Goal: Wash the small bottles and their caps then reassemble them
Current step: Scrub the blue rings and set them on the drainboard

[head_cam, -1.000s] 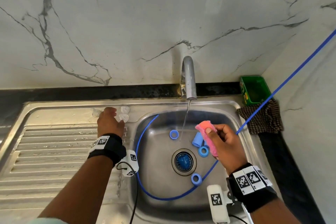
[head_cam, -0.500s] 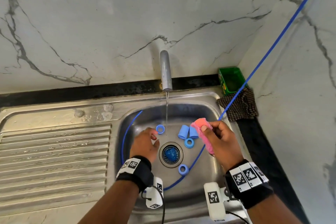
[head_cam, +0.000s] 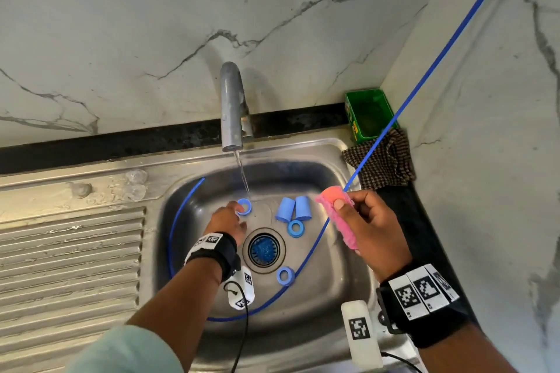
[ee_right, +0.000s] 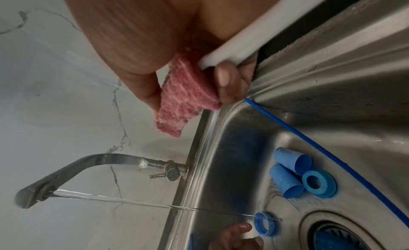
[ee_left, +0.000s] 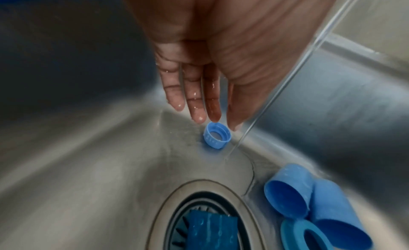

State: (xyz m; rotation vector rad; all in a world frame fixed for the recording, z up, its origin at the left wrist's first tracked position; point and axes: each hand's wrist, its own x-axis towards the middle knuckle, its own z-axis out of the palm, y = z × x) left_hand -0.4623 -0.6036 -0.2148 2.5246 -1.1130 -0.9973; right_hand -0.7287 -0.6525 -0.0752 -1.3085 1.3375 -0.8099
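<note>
Several blue caps lie in the steel sink [head_cam: 327,297]: a ring cap [head_cam: 244,207] [ee_left: 217,135] under the water stream, two taller caps [head_cam: 293,208] [ee_right: 287,171] side by side, and two more rings [head_cam: 295,228] [head_cam: 285,276]. My left hand [head_cam: 238,212] [ee_left: 203,114] reaches down into the basin with wet, straight fingers, their tips at that ring cap's rim and holding nothing. My right hand [head_cam: 342,206] hovers over the basin's right side and pinches a pink sponge [head_cam: 338,224] [ee_right: 186,96]. Three small clear bottles [head_cam: 135,183] stand on the drainboard's back edge.
The tap [head_cam: 231,106] runs a thin stream into the basin. A blue tube [head_cam: 306,257] loops round the basin and rises to the upper right. A strainer [head_cam: 263,250] sits in the drain. Green box [head_cam: 369,115] and checked cloth [head_cam: 381,160] lie at the back right; ribbed drainboard [head_cam: 69,251] is on the left.
My left hand left the clear bottles on the drainboard and came down into the basin to the ring cap under the stream. The right hand still holds the sponge.
</note>
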